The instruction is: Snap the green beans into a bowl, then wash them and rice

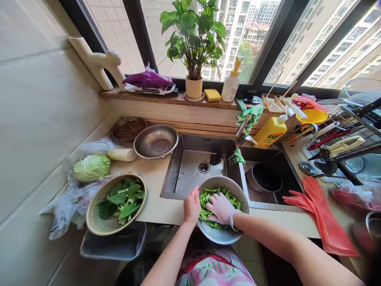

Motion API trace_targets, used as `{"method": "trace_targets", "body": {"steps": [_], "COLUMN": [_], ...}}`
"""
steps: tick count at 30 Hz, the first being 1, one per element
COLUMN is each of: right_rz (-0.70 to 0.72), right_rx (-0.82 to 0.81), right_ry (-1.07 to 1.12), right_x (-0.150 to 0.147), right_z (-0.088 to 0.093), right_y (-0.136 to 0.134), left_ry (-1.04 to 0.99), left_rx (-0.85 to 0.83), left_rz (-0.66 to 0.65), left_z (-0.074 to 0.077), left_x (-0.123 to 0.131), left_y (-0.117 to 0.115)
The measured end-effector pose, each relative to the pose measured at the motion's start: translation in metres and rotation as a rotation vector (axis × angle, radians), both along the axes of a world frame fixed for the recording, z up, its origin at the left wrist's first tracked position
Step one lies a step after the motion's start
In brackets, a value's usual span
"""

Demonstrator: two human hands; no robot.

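A metal bowl [244, 198] at the front edge of the sink holds cut green vegetable pieces [228, 193], stalk-like and short. My left hand [193, 204] is bare and lies against the bowl's left outer side, its fingers stretched out and pointing up. Inside the bowl is my right hand [222, 208], in a clear thin glove. Its fingers are spread over the vegetable pieces, with the fingertips partly buried among them. Whether it pinches any pieces is hidden.
Left of the sink [190, 167] stand a colander [91, 216] of leafy greens, a cabbage [92, 167] and a perforated metal bowl [156, 141]. A dark pot [266, 177] sits in the right basin. Pink rubber gloves [324, 218] and a dish rack [354, 147] are at right.
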State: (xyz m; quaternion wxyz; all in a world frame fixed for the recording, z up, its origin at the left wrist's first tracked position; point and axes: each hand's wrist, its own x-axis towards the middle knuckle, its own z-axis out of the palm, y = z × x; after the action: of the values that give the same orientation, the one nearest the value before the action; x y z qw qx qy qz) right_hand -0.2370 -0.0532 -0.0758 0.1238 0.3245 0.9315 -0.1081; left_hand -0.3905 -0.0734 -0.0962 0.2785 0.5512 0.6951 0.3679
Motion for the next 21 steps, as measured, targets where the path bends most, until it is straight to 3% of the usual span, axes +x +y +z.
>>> {"method": "trace_targets", "body": {"steps": [4,11,14,17,21], "right_rz": [-0.095,-0.182,-0.430,-0.646,-0.559], "right_rx": [-0.008,-0.064,0.001,-0.062,-0.087], "right_ry": [0.011,0.143,0.092,0.052,0.147], "right_x": [-0.014,0.023,0.026,0.012,-0.003], "right_z": [0.003,0.051,0.046,0.029,0.020], "right_y": [0.006,0.013,0.016,0.008,-0.020], "left_ry": [0.027,-0.005,0.013,0.006,-0.008], "left_rx": [0.005,-0.009,-0.043,0.001,0.022], "left_rz": [-0.013,-0.015,0.057,0.123,0.134], "left_z": [0.001,0.014,0.013,0.008,0.003], "left_x": [-0.003,-0.010,-0.006,-0.001,0.002], "left_y": [0.002,-0.002,-0.011,-0.015,-0.014]}}
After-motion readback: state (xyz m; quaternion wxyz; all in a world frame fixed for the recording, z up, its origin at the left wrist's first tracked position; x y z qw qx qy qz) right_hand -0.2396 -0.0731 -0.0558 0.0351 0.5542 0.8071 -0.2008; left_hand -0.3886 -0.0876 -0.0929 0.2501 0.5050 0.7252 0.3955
